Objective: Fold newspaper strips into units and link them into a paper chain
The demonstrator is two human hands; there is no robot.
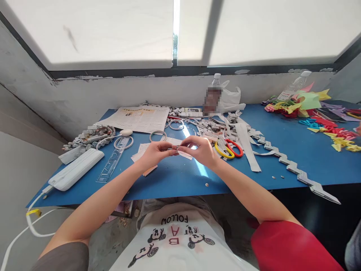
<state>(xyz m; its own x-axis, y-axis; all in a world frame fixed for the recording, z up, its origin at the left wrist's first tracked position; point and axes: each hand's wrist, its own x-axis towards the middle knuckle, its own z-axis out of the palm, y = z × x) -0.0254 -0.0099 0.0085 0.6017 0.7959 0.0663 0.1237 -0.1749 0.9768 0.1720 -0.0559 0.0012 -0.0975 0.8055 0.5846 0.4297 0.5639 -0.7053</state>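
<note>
L hand (155,153) & R hand (203,151) pinch sm. paper piece (175,147); white shirt (176,259) reads "FOLLOW".

Small paper piece (175,147), reddish print, pinched

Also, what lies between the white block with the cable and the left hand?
In the head view, a clear plastic ruler lies nearer the white block; then come blue table and paper slips beside the left hand.

Paper piece (175,147), smooth plastic ruler (113,160)
</note>
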